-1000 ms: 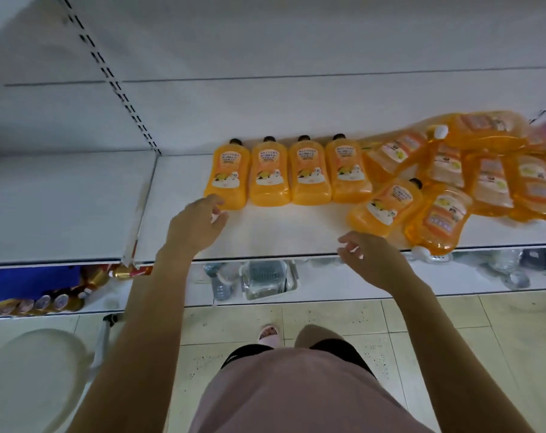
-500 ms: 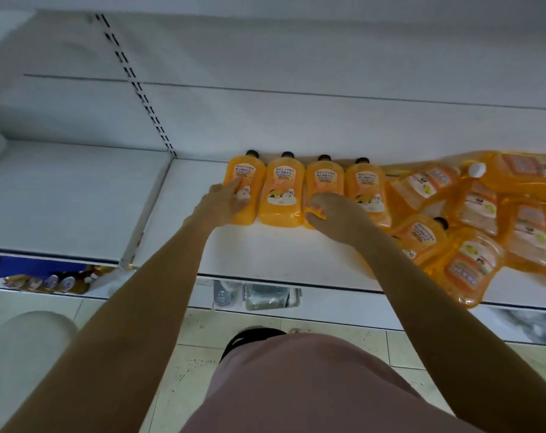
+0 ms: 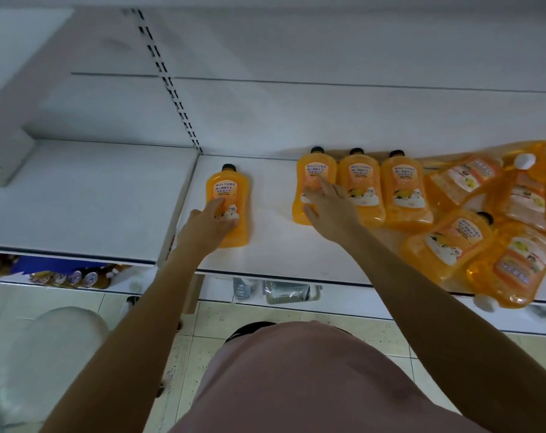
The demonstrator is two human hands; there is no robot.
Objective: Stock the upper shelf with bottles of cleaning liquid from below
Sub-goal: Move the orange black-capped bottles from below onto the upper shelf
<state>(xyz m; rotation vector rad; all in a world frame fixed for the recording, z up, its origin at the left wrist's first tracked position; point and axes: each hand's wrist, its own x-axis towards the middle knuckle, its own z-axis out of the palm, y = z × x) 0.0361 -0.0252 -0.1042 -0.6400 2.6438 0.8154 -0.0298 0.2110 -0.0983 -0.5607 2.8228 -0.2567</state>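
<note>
Upper shelf: the white upper shelf [image 3: 281,254] runs from 9 to 3 o'clock across the view, with a slotted upright [image 3: 171,89] rising at 11 o'clock where two shelf boards meet.

Lower shelf: a strip of the lower shelf [image 3: 359,300] shows at 6 o'clock under the front edge. The goods on it are too blurred to name.

Heap: at 3 o'clock a heap of bottles [image 3: 453,242] lies tumbled and overlapping, one overhanging the front edge. They look dumped there to be sorted later.

Row: at 1 o'clock a row of three bottles [image 3: 401,190] stands against the back wall, caps to 12 o'clock, labels facing out and sides touching, the way stock is faced for shoppers.

Single bottle: at 11 o'clock the single bottle [image 3: 234,189] stands well apart from the row, near the board's left edge. It is probably meant to open a fresh line from that corner.

Left grip: the left grip [image 3: 207,225] wraps the single bottle's lower body, thumb on the label and fingers curled round the side, a low hold that suits sliding it upright.

Right grip: the right grip [image 3: 329,210] rests on the end bottle [image 3: 315,173], the row's leftmost. Its fingers lie fairly straight across the label with the thumb by the lower left edge, not closed round it. Likely next to go.
</note>
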